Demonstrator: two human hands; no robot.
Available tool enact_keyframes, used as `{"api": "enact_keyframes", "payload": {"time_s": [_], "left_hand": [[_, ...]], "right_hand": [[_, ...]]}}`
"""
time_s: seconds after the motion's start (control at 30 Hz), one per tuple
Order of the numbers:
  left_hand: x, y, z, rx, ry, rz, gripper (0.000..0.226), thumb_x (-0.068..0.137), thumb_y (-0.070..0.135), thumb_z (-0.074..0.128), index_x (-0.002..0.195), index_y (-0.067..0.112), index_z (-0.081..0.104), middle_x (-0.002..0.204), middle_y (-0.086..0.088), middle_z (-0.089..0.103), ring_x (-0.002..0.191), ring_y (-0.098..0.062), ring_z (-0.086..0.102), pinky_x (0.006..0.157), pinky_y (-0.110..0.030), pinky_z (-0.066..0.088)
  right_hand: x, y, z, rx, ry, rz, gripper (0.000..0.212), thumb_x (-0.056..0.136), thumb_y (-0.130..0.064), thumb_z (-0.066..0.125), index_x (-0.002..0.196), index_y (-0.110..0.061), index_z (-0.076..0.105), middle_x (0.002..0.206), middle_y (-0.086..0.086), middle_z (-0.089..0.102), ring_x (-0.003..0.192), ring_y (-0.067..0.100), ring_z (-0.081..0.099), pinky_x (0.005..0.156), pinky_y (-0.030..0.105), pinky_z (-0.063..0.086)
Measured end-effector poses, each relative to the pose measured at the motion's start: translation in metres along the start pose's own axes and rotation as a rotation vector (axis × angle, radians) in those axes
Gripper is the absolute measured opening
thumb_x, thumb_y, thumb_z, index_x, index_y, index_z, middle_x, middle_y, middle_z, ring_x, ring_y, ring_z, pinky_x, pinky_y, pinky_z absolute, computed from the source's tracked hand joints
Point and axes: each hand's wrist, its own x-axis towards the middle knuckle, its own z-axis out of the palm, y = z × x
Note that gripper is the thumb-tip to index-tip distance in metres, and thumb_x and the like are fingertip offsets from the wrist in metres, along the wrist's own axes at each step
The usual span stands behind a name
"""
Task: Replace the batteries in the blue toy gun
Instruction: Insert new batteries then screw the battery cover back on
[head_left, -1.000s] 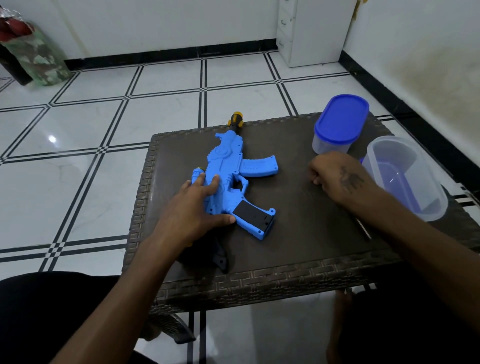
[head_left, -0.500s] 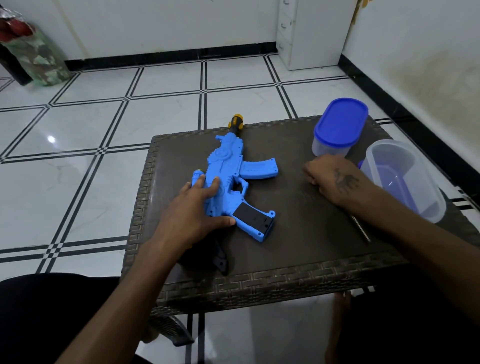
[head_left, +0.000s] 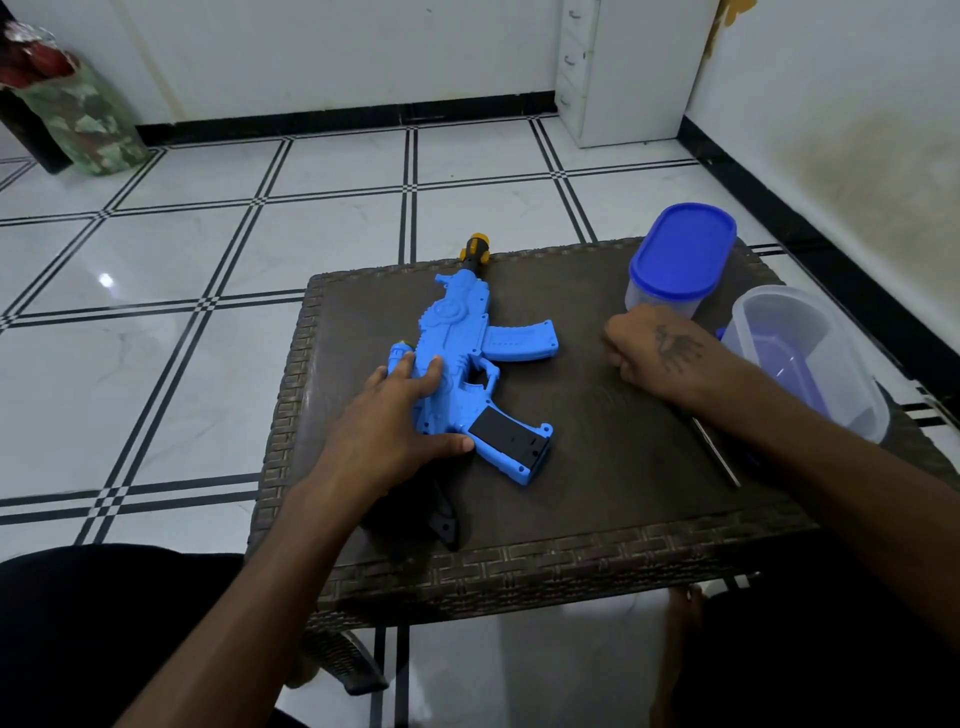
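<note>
The blue toy gun (head_left: 457, 364) is laid lengthwise away from the person, pinned flat under the spread left hand (head_left: 400, 421), while the fisted right hand (head_left: 649, 353) is rested apart, its contents undeterminable.

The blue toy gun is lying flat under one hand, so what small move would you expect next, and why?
Probably the right hand, resting as a closed fist on the table, reaches back for the thin metal tool beside that forearm. The left hand already lies flat on the blue toy gun, and the black panel on its grip faces up, apparently still shut.
</note>
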Motion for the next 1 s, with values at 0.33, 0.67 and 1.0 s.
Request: {"api": "enact_keyframes", "payload": {"time_s": [0.33, 0.67, 1.0], "left_hand": [[0.000, -0.001, 0.000, 0.013, 0.002, -0.002, 0.099, 0.071, 0.059, 0.071, 0.151, 0.038, 0.017, 0.162, 0.004, 0.006, 0.149, -0.021, 0.004, 0.117, -0.047, 0.022], [0.000, -0.001, 0.001, 0.022, 0.003, -0.002, 0.099, 0.071, 0.060, 0.070, 0.151, 0.038, 0.017, 0.162, 0.004, 0.006, 0.149, -0.020, 0.004, 0.116, -0.048, 0.024], [0.000, -0.002, 0.001, 0.007, 0.004, -0.008, 0.100, 0.070, 0.060, 0.071, 0.151, 0.039, 0.016, 0.162, 0.005, 0.004, 0.149, -0.020, 0.004, 0.116, -0.049, 0.024]], "right_hand": [[-0.015, -0.009, 0.015, 0.298, -0.004, -0.062, 0.011, 0.090, -0.014, 0.059, 0.101, -0.015, 0.057, 0.091, -0.002, 0.055, 0.080, 0.010, 0.052, 0.073, 0.026, 0.045], [-0.034, -0.015, 0.027, 0.425, 0.126, -0.119, 0.010, 0.090, -0.013, 0.061, 0.093, -0.021, 0.065, 0.082, -0.015, 0.046, 0.070, 0.004, 0.048, 0.063, 0.015, 0.038], [-0.047, -0.019, 0.025, 0.673, 0.281, -0.153, 0.012, 0.089, -0.010, 0.065, 0.096, -0.018, 0.066, 0.083, -0.013, 0.060, 0.073, 0.001, 0.058, 0.062, 0.011, 0.045]]}}
